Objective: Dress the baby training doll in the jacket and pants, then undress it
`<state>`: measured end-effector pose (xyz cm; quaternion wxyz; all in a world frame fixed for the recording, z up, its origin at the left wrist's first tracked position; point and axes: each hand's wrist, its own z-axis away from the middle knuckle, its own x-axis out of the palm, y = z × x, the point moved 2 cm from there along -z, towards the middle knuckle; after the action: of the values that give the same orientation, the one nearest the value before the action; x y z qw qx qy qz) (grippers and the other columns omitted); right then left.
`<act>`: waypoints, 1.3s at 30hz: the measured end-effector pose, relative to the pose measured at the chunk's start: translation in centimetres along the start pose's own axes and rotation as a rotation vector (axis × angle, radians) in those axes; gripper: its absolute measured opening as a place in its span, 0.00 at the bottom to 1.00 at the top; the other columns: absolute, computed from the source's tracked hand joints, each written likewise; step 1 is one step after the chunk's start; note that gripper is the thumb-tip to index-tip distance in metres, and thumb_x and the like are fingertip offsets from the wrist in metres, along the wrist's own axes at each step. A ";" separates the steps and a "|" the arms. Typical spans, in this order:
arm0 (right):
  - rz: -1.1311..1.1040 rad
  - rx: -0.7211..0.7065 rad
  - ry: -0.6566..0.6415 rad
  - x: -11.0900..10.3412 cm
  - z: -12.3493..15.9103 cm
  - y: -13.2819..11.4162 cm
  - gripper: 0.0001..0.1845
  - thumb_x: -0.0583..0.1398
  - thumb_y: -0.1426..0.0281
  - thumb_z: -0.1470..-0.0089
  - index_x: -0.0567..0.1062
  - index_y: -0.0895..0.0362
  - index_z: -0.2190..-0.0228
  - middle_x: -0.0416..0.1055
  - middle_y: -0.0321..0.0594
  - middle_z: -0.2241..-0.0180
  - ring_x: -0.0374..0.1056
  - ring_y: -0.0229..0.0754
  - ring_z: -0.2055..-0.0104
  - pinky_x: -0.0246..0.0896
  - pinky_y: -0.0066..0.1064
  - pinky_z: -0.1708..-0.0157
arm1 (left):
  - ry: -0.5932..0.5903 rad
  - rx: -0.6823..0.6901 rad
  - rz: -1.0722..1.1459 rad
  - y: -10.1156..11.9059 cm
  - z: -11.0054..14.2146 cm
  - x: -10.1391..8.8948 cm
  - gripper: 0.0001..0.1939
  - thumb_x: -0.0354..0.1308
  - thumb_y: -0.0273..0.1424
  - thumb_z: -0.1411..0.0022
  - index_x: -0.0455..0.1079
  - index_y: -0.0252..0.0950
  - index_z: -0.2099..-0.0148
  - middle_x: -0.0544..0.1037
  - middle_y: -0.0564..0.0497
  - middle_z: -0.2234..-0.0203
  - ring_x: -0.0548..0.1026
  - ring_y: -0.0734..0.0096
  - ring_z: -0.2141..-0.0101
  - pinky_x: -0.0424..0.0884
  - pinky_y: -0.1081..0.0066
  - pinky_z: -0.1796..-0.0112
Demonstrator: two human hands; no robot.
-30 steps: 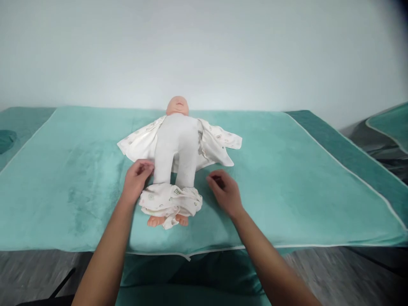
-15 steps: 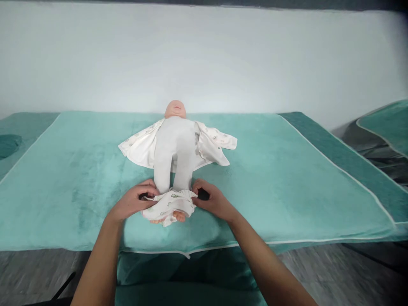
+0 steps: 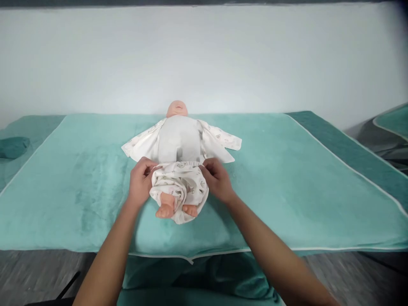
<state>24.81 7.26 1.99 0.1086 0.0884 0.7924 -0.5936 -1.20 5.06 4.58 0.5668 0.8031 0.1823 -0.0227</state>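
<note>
A baby doll [image 3: 180, 136] with a white cloth body lies on its back on a teal blanket [image 3: 287, 178], head toward the wall. An open white printed top [image 3: 140, 146] is spread under its torso. White printed trousers [image 3: 180, 185] cover its legs up to the hips, with both bare feet showing at the cuffs. My left hand [image 3: 140, 180] pinches the waistband on the doll's left side as seen. My right hand [image 3: 216, 178] grips the waistband on the other side.
The blanket covers a table that runs to a pale wall. A dark teal bundle [image 3: 12, 146] lies at the far left. Another teal-covered surface [image 3: 392, 123] shows at the right edge. The table's front edge is just below my forearms.
Both hands closed on the bunched trousers at the doll's ankles, then drew them up the legs to the hips. The legs are now covered.
</note>
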 end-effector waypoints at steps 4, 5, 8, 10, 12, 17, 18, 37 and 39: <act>0.016 0.029 -0.074 -0.4 -2.4 1.9 0.17 0.59 0.52 0.39 0.67 0.52 0.66 0.60 0.30 0.74 0.55 0.38 0.71 0.55 0.31 0.69 | 0.051 0.067 -0.140 -1.3 -1.0 1.0 0.07 0.65 0.36 0.39 0.76 0.39 0.68 0.73 0.52 0.71 0.68 0.69 0.69 0.65 0.70 0.65; 0.017 0.037 -0.080 -0.3 -2.6 2.4 0.17 0.59 0.52 0.39 0.67 0.52 0.66 0.59 0.30 0.74 0.55 0.38 0.71 0.55 0.31 0.69 | 0.061 0.042 -0.134 -1.8 -1.0 1.3 0.08 0.65 0.36 0.39 0.75 0.39 0.68 0.73 0.52 0.72 0.68 0.69 0.69 0.64 0.70 0.65; -0.016 0.072 -0.098 -0.1 -2.5 3.3 0.17 0.59 0.52 0.38 0.67 0.53 0.65 0.60 0.30 0.73 0.56 0.38 0.70 0.55 0.31 0.68 | 0.032 -0.163 0.015 -3.3 -0.8 1.7 0.11 0.66 0.40 0.40 0.75 0.38 0.67 0.73 0.53 0.73 0.66 0.71 0.72 0.62 0.71 0.69; -0.084 0.100 -0.162 -0.1 -2.2 3.3 0.17 0.59 0.52 0.38 0.67 0.53 0.65 0.61 0.30 0.72 0.56 0.38 0.70 0.55 0.30 0.69 | -0.031 -0.330 0.161 -4.0 -0.6 1.5 0.15 0.65 0.45 0.39 0.76 0.37 0.66 0.74 0.53 0.73 0.66 0.72 0.73 0.62 0.72 0.71; -0.142 0.110 -0.265 -0.4 -2.0 2.8 0.17 0.60 0.52 0.38 0.69 0.54 0.65 0.63 0.32 0.70 0.58 0.37 0.69 0.56 0.30 0.69 | -0.104 -0.415 0.247 -4.3 -0.6 1.0 0.15 0.65 0.45 0.39 0.77 0.37 0.63 0.76 0.52 0.70 0.69 0.71 0.71 0.63 0.72 0.71; -0.254 0.073 -0.508 -1.8 -1.6 1.6 0.14 0.64 0.58 0.40 0.72 0.54 0.59 0.71 0.39 0.62 0.66 0.41 0.62 0.63 0.33 0.62 | -0.400 -0.485 0.241 -4.0 -0.5 -0.2 0.15 0.68 0.29 0.48 0.75 0.39 0.56 0.78 0.53 0.63 0.72 0.72 0.66 0.67 0.75 0.67; -0.260 0.071 -0.535 -2.0 -1.5 1.5 0.14 0.65 0.60 0.41 0.73 0.54 0.58 0.72 0.40 0.61 0.66 0.41 0.61 0.64 0.34 0.60 | -0.445 -0.504 0.259 -3.9 -0.5 -0.3 0.16 0.68 0.28 0.49 0.75 0.39 0.56 0.78 0.53 0.63 0.73 0.71 0.65 0.68 0.75 0.67; -0.117 -0.270 -0.011 -1.4 -1.9 2.8 0.02 0.62 0.69 0.42 0.76 0.52 0.67 0.71 0.38 0.63 0.62 0.40 0.67 0.59 0.36 0.66 | -0.861 -0.312 0.182 -1.9 0.0 -0.6 0.09 0.69 0.34 0.46 0.80 0.35 0.64 0.76 0.46 0.59 0.73 0.63 0.61 0.70 0.67 0.60; -0.074 -0.207 -0.015 -1.1 -1.9 2.8 0.03 0.61 0.71 0.43 0.76 0.52 0.65 0.71 0.39 0.64 0.63 0.40 0.68 0.61 0.37 0.66 | -0.828 -0.343 0.192 -1.7 0.4 -0.4 0.08 0.69 0.33 0.46 0.77 0.35 0.66 0.76 0.48 0.63 0.72 0.66 0.64 0.68 0.68 0.63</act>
<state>26.48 9.85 0.19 0.1009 0.0428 0.8514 -0.5130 -2.09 5.11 3.03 0.7161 0.6343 -0.1338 -0.2587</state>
